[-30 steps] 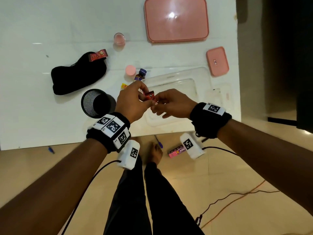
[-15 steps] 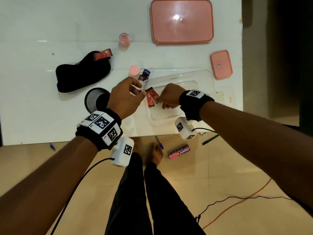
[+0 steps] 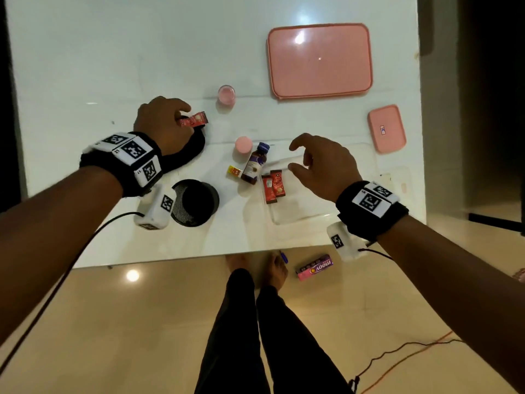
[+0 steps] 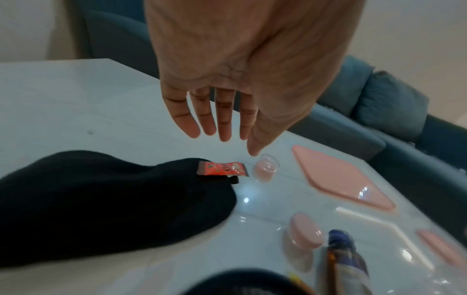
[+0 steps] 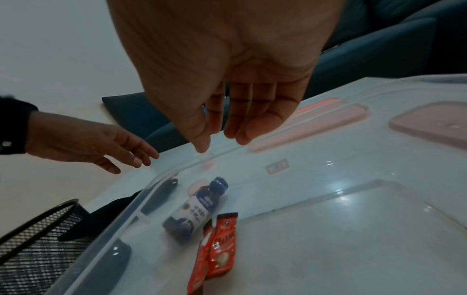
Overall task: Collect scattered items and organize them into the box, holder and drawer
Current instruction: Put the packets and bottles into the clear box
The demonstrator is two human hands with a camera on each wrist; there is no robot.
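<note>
Nearest, two red sachets (image 3: 272, 186) are seen lying inside the clear box (image 3: 301, 214) on the tabletop (image 3: 85, 66), with the right hand (image 3: 321, 166) held above them, fingers (image 5: 242, 127) loosely spread and empty. Farther off, the left hand (image 3: 162, 123) is stretched, fingers (image 4: 202, 119) straight and slightly apart, over a third red sachet (image 4: 222, 168) resting on the black pouch (image 4: 101, 199).

We are noting red sachets (image 3: 272, 185), a black mesh holder (image 3: 196, 202), pink lids (image 3: 319, 60), a black pouch (image 4: 101, 203), and checkered black-and-white wristbands (image 3: 129, 155).

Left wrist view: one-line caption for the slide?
Open left hand hovers above a red sachet lying on a black pouch, not touching it.
</note>
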